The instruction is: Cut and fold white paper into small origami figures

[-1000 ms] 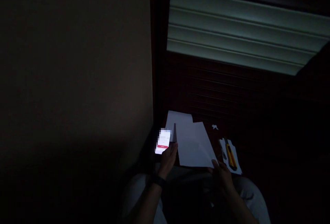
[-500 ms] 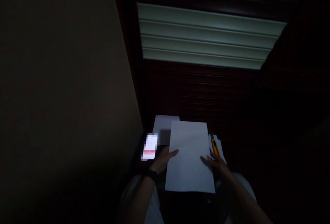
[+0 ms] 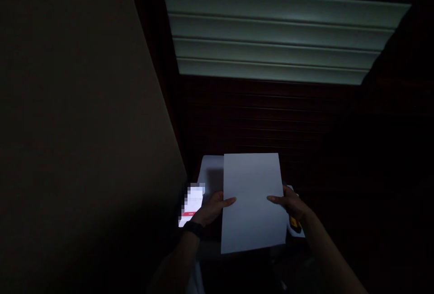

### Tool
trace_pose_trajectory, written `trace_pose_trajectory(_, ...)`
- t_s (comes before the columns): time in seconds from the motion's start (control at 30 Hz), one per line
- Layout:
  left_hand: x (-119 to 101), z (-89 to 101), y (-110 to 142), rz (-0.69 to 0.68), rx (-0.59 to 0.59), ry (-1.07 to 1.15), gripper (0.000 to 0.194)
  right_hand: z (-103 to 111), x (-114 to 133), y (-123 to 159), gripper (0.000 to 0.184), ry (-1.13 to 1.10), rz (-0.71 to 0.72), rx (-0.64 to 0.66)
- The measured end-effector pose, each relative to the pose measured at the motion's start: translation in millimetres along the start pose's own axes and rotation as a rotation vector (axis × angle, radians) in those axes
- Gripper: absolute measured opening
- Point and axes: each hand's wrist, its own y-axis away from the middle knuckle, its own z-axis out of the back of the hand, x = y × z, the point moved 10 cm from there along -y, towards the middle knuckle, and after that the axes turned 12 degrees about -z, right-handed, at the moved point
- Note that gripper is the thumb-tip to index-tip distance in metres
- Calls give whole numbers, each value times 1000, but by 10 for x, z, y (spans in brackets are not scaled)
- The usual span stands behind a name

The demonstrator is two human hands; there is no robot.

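Observation:
A blank white sheet of paper is held up between my two hands, its long side running away from me. My left hand grips the left edge, thumb on top and fingers underneath. On the opposite edge, my right hand pinches it the same way. Whether it is one sheet or a few together I cannot tell. Beneath my right hand lies a yellow-and-black utility knife, mostly covered by the hand. It rests on another white paper.
A lit phone with a blurred screen lies left of my left hand. Behind it is more white paper. A plain wall rises at the left. Ahead stand dark slatted panels with a light-lit patch. The scene is dim.
My right hand has closed on the paper's right edge, where before it hovered over it with fingers apart. The paper has straightened a little. The view has shifted slightly.

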Motion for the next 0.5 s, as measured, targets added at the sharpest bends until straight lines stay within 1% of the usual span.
trace_pose_trajectory(0.1,35,129,-209,23,-11,-16,43,15,24,-294,49,20,-31,41)
trace_pose_trajectory(0.27,115,401,-564,50,-41,-82,42,89,71,-730,58,14,-43,69)
trace_pose_trajectory(0.4,163,574,-787,47,-60,-66,41,122,17,-885,52,-35,-86,107)
trace_pose_trajectory(0.5,168,612,-877,55,-65,-5,40,142,-28,-900,51,-110,-145,122)
